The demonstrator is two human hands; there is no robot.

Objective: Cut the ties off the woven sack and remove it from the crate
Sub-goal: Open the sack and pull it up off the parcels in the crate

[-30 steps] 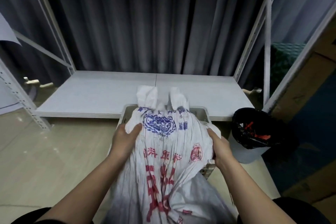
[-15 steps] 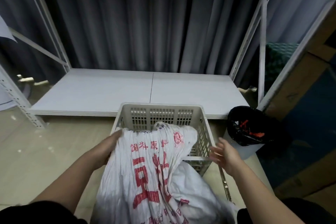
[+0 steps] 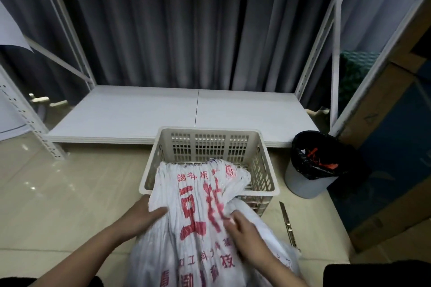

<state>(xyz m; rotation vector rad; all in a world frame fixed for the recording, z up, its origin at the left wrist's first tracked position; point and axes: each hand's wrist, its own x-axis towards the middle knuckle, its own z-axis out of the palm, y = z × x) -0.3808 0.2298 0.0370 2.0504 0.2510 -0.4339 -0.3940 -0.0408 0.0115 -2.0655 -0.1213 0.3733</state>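
Removal step: the left hand (image 3: 145, 215) and right hand (image 3: 242, 230) each clutch the woven sack (image 3: 200, 212), draped over the crate (image 3: 268, 177) rim at lower centre. Next, I judge, drag its last fold clear.

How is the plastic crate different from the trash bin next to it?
The crate is rectangular and beige with slotted walls; the trash bin is round, grey and solid-walled. The crate holds one end of the woven sack; the trash bin has a black liner with red scraps inside. Both stand open-topped on the floor.
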